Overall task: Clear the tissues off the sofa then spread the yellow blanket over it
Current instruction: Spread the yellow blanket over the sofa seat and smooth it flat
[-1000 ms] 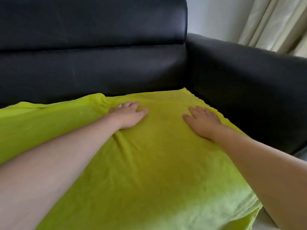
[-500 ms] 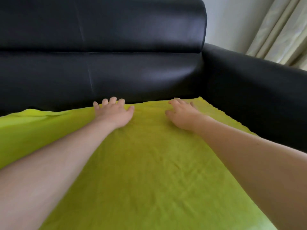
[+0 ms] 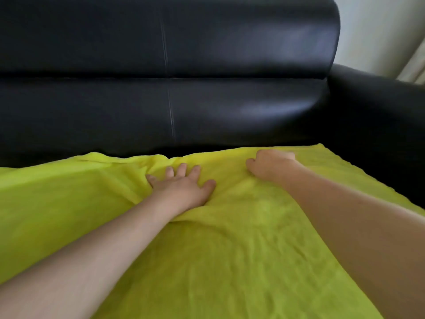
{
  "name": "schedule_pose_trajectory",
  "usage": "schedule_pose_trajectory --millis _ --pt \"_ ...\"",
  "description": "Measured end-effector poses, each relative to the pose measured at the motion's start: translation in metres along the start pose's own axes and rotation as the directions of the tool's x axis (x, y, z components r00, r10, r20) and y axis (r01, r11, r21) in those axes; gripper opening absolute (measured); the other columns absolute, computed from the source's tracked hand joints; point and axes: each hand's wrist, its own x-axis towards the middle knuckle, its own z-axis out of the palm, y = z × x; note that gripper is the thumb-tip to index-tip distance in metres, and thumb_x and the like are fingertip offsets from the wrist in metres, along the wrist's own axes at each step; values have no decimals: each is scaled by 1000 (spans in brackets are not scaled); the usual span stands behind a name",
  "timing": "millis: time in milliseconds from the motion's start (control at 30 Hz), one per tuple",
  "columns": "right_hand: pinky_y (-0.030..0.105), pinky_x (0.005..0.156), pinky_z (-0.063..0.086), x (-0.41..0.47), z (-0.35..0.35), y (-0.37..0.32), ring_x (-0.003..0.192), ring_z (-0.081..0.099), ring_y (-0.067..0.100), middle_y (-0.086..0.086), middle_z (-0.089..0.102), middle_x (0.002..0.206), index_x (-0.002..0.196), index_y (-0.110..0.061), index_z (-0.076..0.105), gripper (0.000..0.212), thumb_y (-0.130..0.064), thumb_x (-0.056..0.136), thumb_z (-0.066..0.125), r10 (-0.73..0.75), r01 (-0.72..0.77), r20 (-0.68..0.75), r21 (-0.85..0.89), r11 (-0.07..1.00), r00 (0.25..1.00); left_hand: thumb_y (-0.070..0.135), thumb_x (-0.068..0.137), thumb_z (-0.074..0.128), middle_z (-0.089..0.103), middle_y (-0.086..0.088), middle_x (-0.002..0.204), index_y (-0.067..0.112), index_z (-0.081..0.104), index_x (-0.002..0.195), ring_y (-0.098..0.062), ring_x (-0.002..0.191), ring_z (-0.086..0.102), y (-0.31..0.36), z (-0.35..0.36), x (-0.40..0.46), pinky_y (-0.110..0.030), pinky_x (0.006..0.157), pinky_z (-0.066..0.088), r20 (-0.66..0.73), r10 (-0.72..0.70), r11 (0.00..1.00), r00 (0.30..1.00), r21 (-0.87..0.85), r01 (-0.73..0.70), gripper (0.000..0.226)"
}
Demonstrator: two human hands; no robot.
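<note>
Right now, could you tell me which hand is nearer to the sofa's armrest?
The right hand. It rests curled on the yellow blanket near its far right corner, closer to the armrest; the left hand lies flat nearer the blanket's middle.

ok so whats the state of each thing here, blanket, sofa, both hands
yellow blanket: laid over the seat, wrinkled, bunched at the back edge
sofa: seat covered, backrest and armrest bare, no tissues in view
left hand: flat, fingers spread, pressing on the blanket
right hand: fingers curled at the blanket's back edge
</note>
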Motion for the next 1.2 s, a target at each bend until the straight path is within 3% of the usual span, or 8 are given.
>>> schedule_pose_trajectory --millis 133,200,333,500,667,867,1033,1200 --pt "42 92 40 12 -4 -28 107 56 32 9 59 117 117 -14 57 36 -36 97 37 -213 230 -249 39 972 945 75 89 12 -3 7 166 38 9 156 -24 152 -7 3 6 -17 -69 112 -6 -55 24 1000 998 -1 -24 76" --pt "41 96 41 17 8 -36 115 53 30 7 56 126 124 -19 55 34 -34 98 39 -325 361 -208 171 917 923 73 91 15 -4 7 166 37 9 156 -22 152 -7 5 4 -23 -66 113 -6 -40 9 999 999 -35 -11 75" --pt "41 108 34 29 30 -39 133 41 26 2 45 147 142 -24 45 48 -39 98 34 -301 307 -64 272 912 951 73 90 21 11 5 164 36 14 156 -27 149 11 9 -12 -40 -56 115 17 30 6 1000 1000 31 -7 76" --pt "44 105 29 37 36 -35 127 34 32 8 40 135 138 -25 47 46 -33 94 37 -247 271 -137 205 940 959 32 98 37 48 -8 139 20 47 136 -32 128 44 -28 -58 7 -41 101 40 -188 -112 991 976 -92 96 41" --pt "42 97 33 46 34 -24 113 40 32 8 45 122 115 -19 52 28 -16 88 43 -206 274 -295 210 938 933 20 90 46 61 -1 122 29 62 112 -24 112 55 -68 -49 36 -41 97 47 57 -155 977 986 -139 162 29" --pt "39 80 37 58 38 -17 95 47 33 12 47 110 100 -13 51 17 -3 87 47 -152 306 -522 224 925 839 19 90 51 56 0 88 21 46 88 -20 78 54 -71 -47 38 -36 63 42 -244 -86 965 966 -261 20 6" --pt "36 64 39 62 44 -17 84 58 36 12 60 96 95 -13 38 11 -8 92 47 -105 307 -476 370 877 873 39 89 47 50 2 105 26 40 115 -24 100 41 -74 -45 50 -40 87 31 -461 -170 983 871 -20 181 30" --pt "42 85 47 59 43 -17 97 53 31 8 59 101 100 -12 55 18 -22 86 51 -112 292 -431 379 878 895 34 79 54 41 -5 110 17 49 112 -28 98 36 -52 -31 61 -43 86 27 -644 -51 952 763 199 232 37"
